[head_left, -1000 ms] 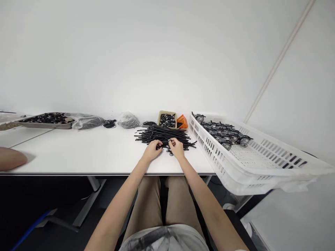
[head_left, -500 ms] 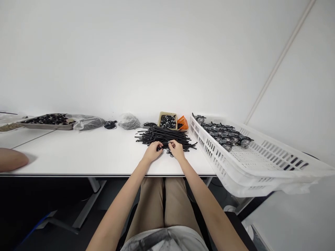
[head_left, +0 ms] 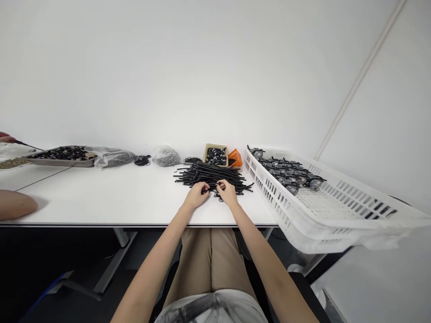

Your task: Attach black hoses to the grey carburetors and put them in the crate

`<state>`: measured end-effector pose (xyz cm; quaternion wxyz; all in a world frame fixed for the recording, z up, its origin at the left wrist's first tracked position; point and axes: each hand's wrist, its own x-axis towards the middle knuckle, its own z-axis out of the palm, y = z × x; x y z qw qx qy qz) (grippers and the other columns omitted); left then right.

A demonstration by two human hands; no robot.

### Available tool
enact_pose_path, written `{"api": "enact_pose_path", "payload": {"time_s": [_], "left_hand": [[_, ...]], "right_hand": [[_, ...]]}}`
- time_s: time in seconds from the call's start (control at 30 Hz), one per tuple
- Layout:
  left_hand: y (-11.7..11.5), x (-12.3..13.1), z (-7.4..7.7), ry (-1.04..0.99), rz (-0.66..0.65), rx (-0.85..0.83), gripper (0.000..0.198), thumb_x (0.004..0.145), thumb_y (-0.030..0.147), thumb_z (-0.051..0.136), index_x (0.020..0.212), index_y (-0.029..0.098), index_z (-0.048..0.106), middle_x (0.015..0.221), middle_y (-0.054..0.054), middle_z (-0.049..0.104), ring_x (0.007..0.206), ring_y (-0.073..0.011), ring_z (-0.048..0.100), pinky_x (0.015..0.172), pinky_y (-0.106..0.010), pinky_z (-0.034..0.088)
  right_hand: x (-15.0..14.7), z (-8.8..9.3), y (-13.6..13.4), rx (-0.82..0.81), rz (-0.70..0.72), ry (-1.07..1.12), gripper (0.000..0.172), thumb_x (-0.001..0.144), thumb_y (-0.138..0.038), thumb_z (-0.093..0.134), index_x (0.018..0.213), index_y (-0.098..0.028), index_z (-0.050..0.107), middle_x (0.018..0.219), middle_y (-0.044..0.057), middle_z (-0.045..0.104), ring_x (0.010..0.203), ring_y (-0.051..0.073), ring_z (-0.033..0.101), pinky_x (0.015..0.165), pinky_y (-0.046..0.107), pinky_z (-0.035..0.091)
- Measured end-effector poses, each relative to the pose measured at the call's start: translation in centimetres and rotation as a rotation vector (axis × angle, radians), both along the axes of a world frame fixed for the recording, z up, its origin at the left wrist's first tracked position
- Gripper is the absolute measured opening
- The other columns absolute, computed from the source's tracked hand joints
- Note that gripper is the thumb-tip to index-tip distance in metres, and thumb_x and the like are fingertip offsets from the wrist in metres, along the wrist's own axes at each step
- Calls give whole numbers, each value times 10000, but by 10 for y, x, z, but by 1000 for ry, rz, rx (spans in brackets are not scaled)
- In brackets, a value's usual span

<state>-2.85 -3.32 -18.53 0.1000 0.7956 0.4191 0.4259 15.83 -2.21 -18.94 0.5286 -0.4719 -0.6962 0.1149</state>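
Note:
My left hand [head_left: 198, 195] is closed, its thumb and fingers pinching a small black part [head_left: 204, 191] at the near edge of a pile of black tubes [head_left: 210, 172]. Close beside it, my right hand [head_left: 227, 193] is also closed in a pinch; what lies between its fingertips is too small to make out. A small grey and black piece [head_left: 220, 198] shows just below the right fingertips. The fingers hide most of what is held. Both wrists hover over the near part of the white table [head_left: 134, 197].
A white slatted crate [head_left: 336, 229] with grey and black assemblies [head_left: 291, 172] stands at right. Behind the tubes are a beige bin [head_left: 206, 154] of parts and an orange basket [head_left: 237, 157]. Left are bags [head_left: 114, 158], a loaded tray [head_left: 60, 163] and another person's arm [head_left: 16, 205].
At the far left edge, a red-handled tool with a thin dark shaft has come further into view, moving right. My hands have barely moved.

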Motion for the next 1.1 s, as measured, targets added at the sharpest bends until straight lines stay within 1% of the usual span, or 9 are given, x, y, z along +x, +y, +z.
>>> {"api": "enact_pose_path", "payload": {"time_s": [0.13,0.23,0.4,0.47,0.67,0.9,1.1], "left_hand": [[0,0,0,4,1,-6,171,758,168,576,920,198,622,876,-41,660,875,-212,595,823,-350,476],[0,1,1,4,0,-4,160,761,174,573,912,198,620,869,-40,660,871,-212,597,822,-351,475],[0,1,1,4,1,-2,156,759,174,576,905,200,622,866,-39,663,866,-212,606,830,-356,477],[1,0,0,8,2,0,158,757,175,577,906,201,624,867,-39,665,866,-212,607,829,-356,477],[1,0,0,7,-5,4,156,761,172,573,906,196,625,864,-41,667,850,-209,603,821,-355,475],[-1,1,3,11,1,-1,167,755,164,567,907,199,625,851,-36,662,849,-209,606,814,-353,479],[-2,1,3,9,1,2,161,759,165,570,906,198,626,850,-38,664,845,-209,609,809,-348,478]], "right_hand": [[0,1,-1,-19,0,-10,168,813,-295,550,904,-216,667,710,3,657,677,158,617,705,270,496],[-1,4,-2,2,20,1,171,828,-299,531,904,-212,657,733,13,660,697,161,621,714,272,499],[-1,8,-7,58,-1,38,218,868,-338,480,934,-198,634,746,25,641,678,157,600,670,257,490],[-2,9,-9,67,13,32,222,872,-336,465,931,-196,626,735,20,626,667,152,591,653,248,482],[-3,8,-11,49,112,-19,173,852,-314,494,870,-206,629,715,8,627,662,153,590,669,251,478],[-3,8,-12,54,122,-12,164,829,-274,504,865,-205,649,684,-4,627,634,146,588,649,243,473],[-3,8,-11,47,119,-17,181,839,-286,485,872,-208,645,718,8,641,660,155,598,654,247,473]]}}
